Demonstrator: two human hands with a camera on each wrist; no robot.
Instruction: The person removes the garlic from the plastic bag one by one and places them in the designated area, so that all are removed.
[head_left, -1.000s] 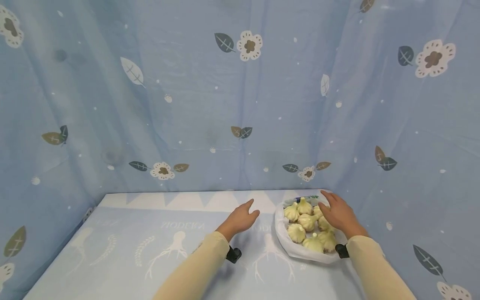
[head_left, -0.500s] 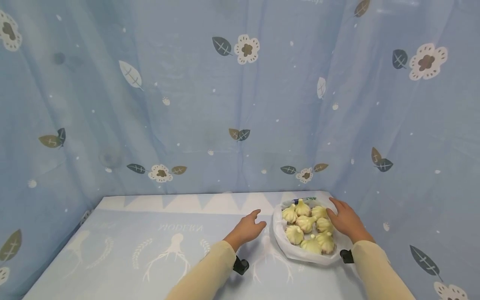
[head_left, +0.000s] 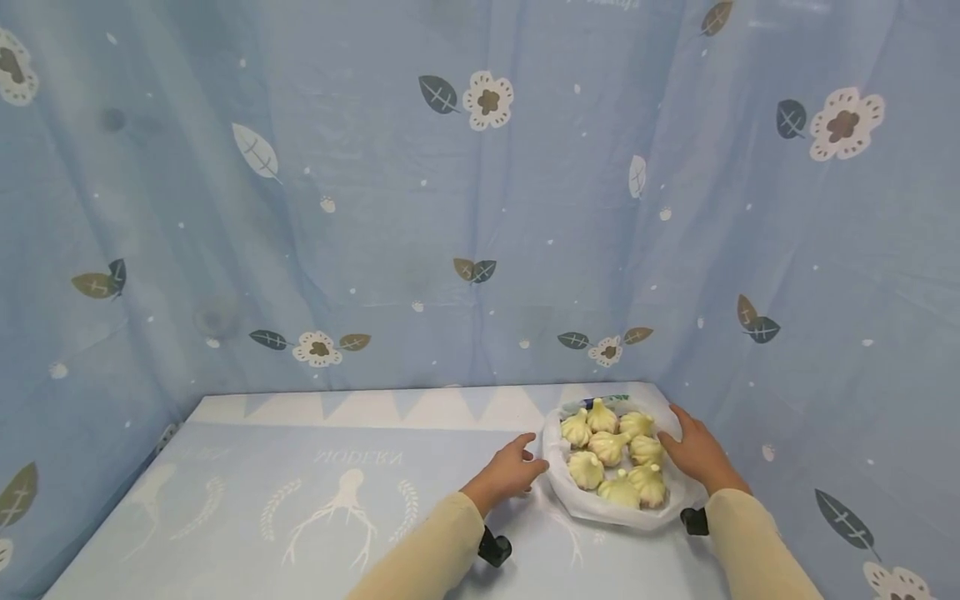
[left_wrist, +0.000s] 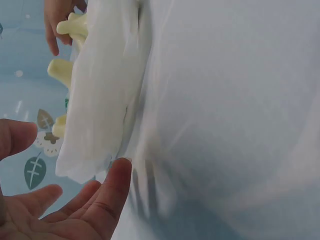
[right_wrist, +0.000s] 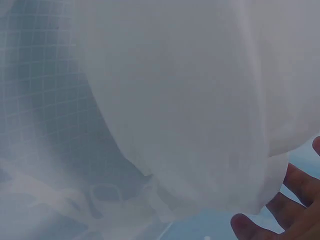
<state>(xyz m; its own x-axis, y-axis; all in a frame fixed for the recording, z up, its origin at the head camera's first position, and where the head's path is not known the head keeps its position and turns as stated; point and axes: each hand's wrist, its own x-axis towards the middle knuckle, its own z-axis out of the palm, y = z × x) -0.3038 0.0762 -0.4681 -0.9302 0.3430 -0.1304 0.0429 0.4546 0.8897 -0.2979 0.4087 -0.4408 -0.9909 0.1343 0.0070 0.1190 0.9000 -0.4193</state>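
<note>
A white plastic bag [head_left: 592,507], its mouth wide and facing up, stands on the table's right side with several pale yellow garlic bulbs [head_left: 608,448] inside. My left hand [head_left: 506,476] is beside the bag's left wall, fingers loosely bent. In the left wrist view its fingertips lie close to the foot of the bag [left_wrist: 102,90]; contact is hard to tell. At the opposite side is my right hand [head_left: 702,457], thumb over the rim and fingers along the outside. The right wrist view has the right-hand fingers [right_wrist: 295,192] spread beside the bag's wall. Neither hand grips anything.
The table [head_left: 247,492] has a pale blue printed cover that stretches to the left of the bag. Behind it and at both sides hangs a blue patterned curtain [head_left: 390,208], near the right hand. Dark wrist cameras are strapped under both wrists.
My left hand has moved right and nearer to me, reaching the bag's left side. The right hand has shifted down and outward along the right rim. The bag holds its place.
</note>
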